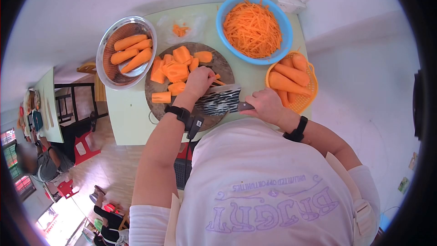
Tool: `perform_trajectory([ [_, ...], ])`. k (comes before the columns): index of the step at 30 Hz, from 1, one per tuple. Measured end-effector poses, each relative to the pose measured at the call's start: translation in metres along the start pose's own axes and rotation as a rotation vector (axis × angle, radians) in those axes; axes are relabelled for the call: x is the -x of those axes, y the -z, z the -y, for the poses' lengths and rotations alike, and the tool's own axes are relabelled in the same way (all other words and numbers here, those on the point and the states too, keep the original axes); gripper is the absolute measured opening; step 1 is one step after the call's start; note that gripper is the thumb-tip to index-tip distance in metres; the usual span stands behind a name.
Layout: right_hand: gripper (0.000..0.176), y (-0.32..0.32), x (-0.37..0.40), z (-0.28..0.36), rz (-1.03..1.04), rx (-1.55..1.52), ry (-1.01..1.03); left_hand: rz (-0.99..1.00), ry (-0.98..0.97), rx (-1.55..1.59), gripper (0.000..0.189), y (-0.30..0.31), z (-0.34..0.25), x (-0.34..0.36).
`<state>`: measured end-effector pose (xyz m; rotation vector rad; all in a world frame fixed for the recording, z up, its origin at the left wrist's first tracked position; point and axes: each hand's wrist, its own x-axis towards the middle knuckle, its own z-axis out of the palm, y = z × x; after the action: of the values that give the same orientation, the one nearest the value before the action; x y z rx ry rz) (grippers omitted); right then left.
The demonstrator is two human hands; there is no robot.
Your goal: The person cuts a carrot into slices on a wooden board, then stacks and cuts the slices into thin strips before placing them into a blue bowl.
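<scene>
My right hand [266, 105] is closed around the dark handle of a knife [221, 100], whose broad patterned blade lies over the near right part of a round cutting board [223, 67]. Bent fingers of my left hand [200, 82] are at the blade's far edge, beside thin carrot strips [219, 81]; what they hold is mostly hidden. Peeled carrot chunks [176, 72] are piled on the board to the left of and beyond my left hand. One short cut piece [161, 97] lies near the board's left edge.
A metal colander [105, 76] of carrots stands at the left. Behind are a plastic bag [193, 27] with carrot bits and a blue basin [288, 41] of shredded carrot. A yellow basket [314, 86] of carrots is at the right. Other people are at the far left.
</scene>
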<state>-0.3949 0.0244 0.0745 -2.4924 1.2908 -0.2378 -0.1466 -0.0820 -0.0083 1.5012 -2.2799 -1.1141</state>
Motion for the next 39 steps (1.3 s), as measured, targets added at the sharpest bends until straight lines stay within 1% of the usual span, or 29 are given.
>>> perform_trajectory([
  [1, 0.037, 0.001, 0.002, 0.000, 0.022, -0.015, -0.001, 0.035, 0.110, 0.028, 0.014, 0.001, -0.001, -0.003],
  [5, 0.038, 0.003, 0.015, -0.006, 0.066, -0.078, -0.018, 0.050, 0.075, -0.031, 0.013, 0.001, 0.008, -0.013],
  [7, 0.037, 0.000, 0.025, -0.010, 0.094, -0.163, -0.091, 0.002, -0.147, -0.148, 0.011, -0.002, 0.014, -0.016],
  [8, 0.037, 0.000, 0.029, -0.012, 0.095, -0.163, -0.095, 0.004, -0.149, -0.146, 0.011, -0.003, 0.015, -0.018],
  [10, 0.036, 0.000, 0.036, -0.014, 0.130, -0.253, -0.175, 0.077, -0.276, -0.270, 0.010, -0.005, 0.016, -0.023],
  [11, 0.036, 0.001, 0.040, -0.014, 0.130, -0.253, -0.178, 0.080, -0.278, -0.269, 0.010, -0.005, 0.014, -0.023],
  [13, 0.032, 0.003, 0.046, -0.015, 0.121, -0.375, -0.256, 0.090, -0.366, -0.353, 0.010, -0.005, 0.010, -0.024],
  [14, 0.032, 0.003, 0.050, -0.014, 0.122, -0.374, -0.258, 0.091, -0.368, -0.351, 0.010, -0.007, 0.011, -0.025],
  [16, 0.031, 0.000, 0.058, -0.013, 0.060, -0.606, -0.424, -0.018, -0.370, -0.315, 0.012, -0.009, 0.013, -0.027],
  [17, 0.031, -0.005, 0.060, -0.013, 0.061, -0.605, -0.424, -0.018, -0.370, -0.313, 0.012, -0.010, 0.014, -0.025],
  [19, 0.032, -0.015, 0.063, -0.015, -0.020, -0.703, -0.639, -0.148, -0.350, -0.276, 0.016, -0.011, 0.015, -0.018],
  [20, 0.032, -0.015, 0.061, -0.017, -0.020, -0.703, -0.639, -0.147, -0.350, -0.276, 0.016, -0.012, 0.014, -0.015],
  [22, 0.035, -0.014, 0.053, -0.019, -0.005, -0.820, -0.792, -0.174, -0.267, -0.401, 0.017, -0.014, 0.012, -0.010],
  [23, 0.035, -0.015, 0.049, -0.020, -0.004, -0.824, -0.792, -0.172, -0.266, -0.403, 0.017, -0.015, 0.012, -0.007],
  [25, 0.035, -0.013, 0.044, -0.019, -0.011, -0.812, -0.789, -0.161, -0.160, -0.455, 0.011, -0.019, 0.013, -0.004],
  [26, 0.035, -0.011, 0.040, -0.018, -0.011, -0.813, -0.789, -0.160, -0.160, -0.456, 0.011, -0.021, 0.012, -0.002],
  [28, 0.037, -0.005, 0.032, -0.013, 0.018, -0.861, -0.794, -0.209, -0.092, -0.438, 0.010, -0.023, 0.012, 0.002],
  [32, 0.040, -0.007, 0.018, -0.015, 0.078, -0.786, -0.784, -0.251, -0.085, -0.431, 0.009, -0.024, 0.010, 0.005],
  [34, 0.044, -0.013, 0.011, -0.019, 0.072, -0.793, -0.801, -0.227, -0.029, -0.474, 0.007, -0.024, 0.006, 0.003],
  [35, 0.044, -0.012, 0.008, -0.019, 0.072, -0.793, -0.801, -0.226, -0.030, -0.474, 0.007, -0.024, 0.007, 0.002],
  [37, 0.046, -0.009, 0.004, -0.021, 0.088, -0.798, -0.808, -0.156, -0.144, -0.578, 0.008, -0.024, 0.010, -0.004],
  [38, 0.046, -0.010, 0.004, -0.022, 0.087, -0.798, -0.808, -0.157, -0.145, -0.579, 0.008, -0.020, 0.010, -0.007],
  [39, 0.047, -0.011, 0.005, -0.023, 0.110, -0.829, -0.836, -0.111, -0.250, -0.645, 0.008, -0.016, 0.010, -0.010],
])
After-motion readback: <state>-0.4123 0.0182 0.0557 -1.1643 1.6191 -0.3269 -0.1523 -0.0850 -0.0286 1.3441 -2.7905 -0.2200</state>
